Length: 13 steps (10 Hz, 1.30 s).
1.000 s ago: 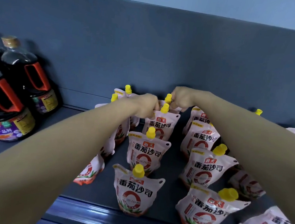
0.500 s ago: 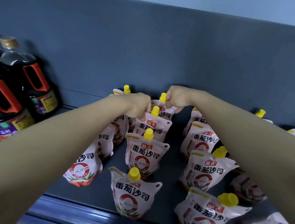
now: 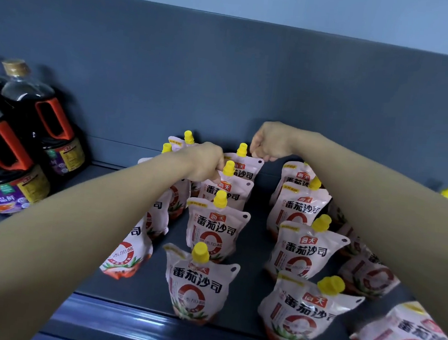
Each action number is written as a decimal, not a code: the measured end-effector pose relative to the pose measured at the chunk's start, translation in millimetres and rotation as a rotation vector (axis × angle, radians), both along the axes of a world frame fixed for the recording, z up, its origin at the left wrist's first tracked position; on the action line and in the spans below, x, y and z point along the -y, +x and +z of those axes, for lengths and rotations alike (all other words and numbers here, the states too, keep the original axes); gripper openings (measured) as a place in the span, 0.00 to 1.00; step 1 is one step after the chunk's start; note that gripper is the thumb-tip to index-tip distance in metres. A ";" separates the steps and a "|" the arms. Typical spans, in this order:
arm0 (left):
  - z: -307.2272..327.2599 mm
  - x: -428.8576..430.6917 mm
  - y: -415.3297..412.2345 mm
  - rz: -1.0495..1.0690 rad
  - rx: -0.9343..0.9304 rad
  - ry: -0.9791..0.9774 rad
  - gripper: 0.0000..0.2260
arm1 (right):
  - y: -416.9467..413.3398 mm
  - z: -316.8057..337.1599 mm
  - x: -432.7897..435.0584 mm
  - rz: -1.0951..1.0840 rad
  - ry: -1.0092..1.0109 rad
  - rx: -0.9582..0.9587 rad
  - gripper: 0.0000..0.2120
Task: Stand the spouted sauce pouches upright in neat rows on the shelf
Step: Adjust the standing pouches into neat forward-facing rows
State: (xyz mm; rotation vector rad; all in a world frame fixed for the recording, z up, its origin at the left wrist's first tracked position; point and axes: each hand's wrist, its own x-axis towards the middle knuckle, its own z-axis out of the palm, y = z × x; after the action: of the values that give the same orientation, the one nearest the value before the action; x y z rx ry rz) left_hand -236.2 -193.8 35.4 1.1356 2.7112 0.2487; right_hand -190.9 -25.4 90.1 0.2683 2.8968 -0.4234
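My left hand (image 3: 204,160) and right hand (image 3: 272,144) pinch tops of rear pouches (image 3: 244,169); my forearms could topple front pouches (image 3: 199,284).

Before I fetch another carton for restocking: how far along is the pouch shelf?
Done: front middle pouch and the right row stand upright. In hand: left hand and right hand grip the middle row's back pouches. Left: the leaning left pouch and tipped far-right pouch.

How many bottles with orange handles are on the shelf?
2. The front bottle stands at the left edge; the rear bottle stands behind it, nearer the wall. More may be hidden.
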 end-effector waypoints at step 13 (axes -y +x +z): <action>25.6 8.4 13.1 0.028 0.020 0.134 0.07 | -5.9 15.1 7.0 0.154 0.252 -0.030 0.15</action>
State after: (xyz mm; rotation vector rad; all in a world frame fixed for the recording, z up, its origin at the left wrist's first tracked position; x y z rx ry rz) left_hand -223.0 -202.3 61.1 1.1240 2.7298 0.4496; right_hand -196.8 -32.4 105.3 0.0748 2.9712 -0.0373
